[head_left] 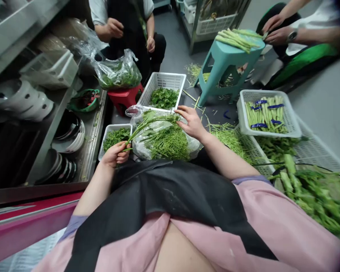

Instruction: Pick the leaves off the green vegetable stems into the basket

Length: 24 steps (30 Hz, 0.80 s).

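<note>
My left hand point(115, 154) is closed around the lower ends of a few long green stems point(141, 127), which slant up to the right. Near their leafy tips is my right hand point(190, 122), its fingers apart and slightly curled; whether a fingertip touches the leaves is unclear. Below the stems, a clear plastic bag point(141, 147) holds a heap of thin cut green stalks point(171, 142). A small white basket of leaves point(117, 139) stands beside my left hand. Beyond the bag, a larger white basket point(182, 81) contains picked green leaves point(164, 98).
Two people sit ahead, one handling stalks by a teal stool point(225, 56). A bagged bunch rests on a red stool point(121, 99). Metal shelving point(95, 132) with bowls stands left. At right are a basket of tied stalks point(294, 126) and large leafy greens point(314, 192).
</note>
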Each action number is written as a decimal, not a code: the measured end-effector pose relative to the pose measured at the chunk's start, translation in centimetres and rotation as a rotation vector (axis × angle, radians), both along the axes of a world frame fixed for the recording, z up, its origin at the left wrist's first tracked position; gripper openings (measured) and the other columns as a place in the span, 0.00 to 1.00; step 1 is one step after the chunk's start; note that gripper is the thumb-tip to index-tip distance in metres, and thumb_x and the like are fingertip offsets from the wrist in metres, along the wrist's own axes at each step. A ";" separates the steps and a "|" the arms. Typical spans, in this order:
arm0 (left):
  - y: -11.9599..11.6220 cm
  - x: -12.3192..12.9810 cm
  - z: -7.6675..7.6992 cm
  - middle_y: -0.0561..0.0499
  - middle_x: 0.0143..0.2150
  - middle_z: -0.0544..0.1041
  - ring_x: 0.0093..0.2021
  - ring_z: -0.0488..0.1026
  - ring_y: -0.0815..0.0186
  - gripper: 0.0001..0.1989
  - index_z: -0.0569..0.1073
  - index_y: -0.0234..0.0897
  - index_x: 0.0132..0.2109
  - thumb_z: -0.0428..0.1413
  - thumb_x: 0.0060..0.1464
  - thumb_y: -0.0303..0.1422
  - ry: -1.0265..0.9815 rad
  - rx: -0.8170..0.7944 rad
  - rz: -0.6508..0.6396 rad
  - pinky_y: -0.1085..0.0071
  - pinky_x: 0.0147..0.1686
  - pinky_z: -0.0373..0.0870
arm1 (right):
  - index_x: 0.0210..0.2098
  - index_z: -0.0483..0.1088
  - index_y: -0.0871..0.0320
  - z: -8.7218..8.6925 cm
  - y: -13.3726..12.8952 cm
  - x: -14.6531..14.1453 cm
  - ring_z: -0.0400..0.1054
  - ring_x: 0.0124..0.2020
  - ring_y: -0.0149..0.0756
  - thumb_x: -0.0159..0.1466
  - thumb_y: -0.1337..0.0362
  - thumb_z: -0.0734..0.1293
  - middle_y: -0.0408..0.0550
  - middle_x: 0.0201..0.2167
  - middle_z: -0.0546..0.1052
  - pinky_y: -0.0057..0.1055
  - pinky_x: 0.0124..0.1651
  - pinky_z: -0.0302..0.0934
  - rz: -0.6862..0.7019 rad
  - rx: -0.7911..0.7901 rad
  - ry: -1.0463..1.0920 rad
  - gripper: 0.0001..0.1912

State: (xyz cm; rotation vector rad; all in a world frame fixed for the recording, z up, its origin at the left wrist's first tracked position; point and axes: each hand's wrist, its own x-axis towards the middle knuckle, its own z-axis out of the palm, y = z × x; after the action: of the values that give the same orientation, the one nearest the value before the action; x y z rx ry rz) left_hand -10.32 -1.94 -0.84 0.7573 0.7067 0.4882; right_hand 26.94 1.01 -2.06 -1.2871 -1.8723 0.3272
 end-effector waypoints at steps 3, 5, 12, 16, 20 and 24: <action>-0.7 0.0 1.1 0.65 0.16 0.46 0.12 0.39 0.80 0.11 0.68 0.35 0.35 0.58 0.55 0.39 0.016 0.011 0.004 0.84 0.09 0.49 | 0.51 0.73 0.57 0.4 1.6 -0.9 0.68 0.51 0.41 0.63 0.61 0.64 0.52 0.50 0.76 0.42 0.56 0.61 0.225 -0.125 -0.024 0.18; -1.2 0.0 1.8 0.64 0.16 0.46 0.12 0.39 0.79 0.10 0.69 0.35 0.35 0.58 0.55 0.38 0.017 0.020 0.016 0.84 0.09 0.49 | 0.47 0.76 0.58 0.7 2.1 -1.7 0.70 0.46 0.40 0.64 0.61 0.63 0.51 0.44 0.79 0.40 0.53 0.62 0.255 -0.161 -0.043 0.15; -2.4 0.2 3.2 0.64 0.15 0.46 0.12 0.40 0.80 0.12 0.68 0.35 0.34 0.60 0.54 0.39 0.064 0.041 0.052 0.84 0.09 0.49 | 0.43 0.77 0.58 1.4 1.4 -3.2 0.71 0.43 0.37 0.61 0.63 0.65 0.50 0.40 0.79 0.36 0.50 0.62 0.291 -0.151 -0.078 0.13; -2.4 0.3 3.6 0.65 0.15 0.47 0.13 0.40 0.80 0.15 0.67 0.35 0.34 0.62 0.52 0.41 0.190 0.030 0.054 0.84 0.09 0.47 | 0.40 0.77 0.61 2.1 1.9 -2.8 0.72 0.39 0.35 0.62 0.64 0.62 0.50 0.39 0.79 0.33 0.46 0.62 0.258 -0.251 -0.009 0.14; -2.2 0.6 4.7 0.65 0.16 0.50 0.13 0.42 0.81 0.19 0.66 0.35 0.35 0.64 0.48 0.43 0.366 0.021 0.030 0.86 0.10 0.45 | 0.36 0.77 0.63 3.4 3.3 -2.0 0.70 0.34 0.33 0.58 0.64 0.67 0.49 0.33 0.78 0.31 0.42 0.63 0.300 -0.397 -0.001 0.10; -1.9 0.9 6.2 0.64 0.16 0.52 0.13 0.44 0.81 0.22 0.66 0.35 0.35 0.66 0.45 0.45 0.476 0.069 0.033 0.85 0.10 0.44 | 0.35 0.75 0.61 4.6 4.6 -1.1 0.69 0.31 0.30 0.56 0.60 0.71 0.48 0.30 0.77 0.30 0.38 0.65 0.424 -0.637 0.111 0.11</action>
State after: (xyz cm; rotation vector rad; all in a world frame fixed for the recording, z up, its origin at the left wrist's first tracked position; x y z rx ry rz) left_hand -9.44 -3.79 5.31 0.9404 1.1505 0.3646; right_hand 25.79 5.63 2.52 -1.2078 -2.0084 1.2732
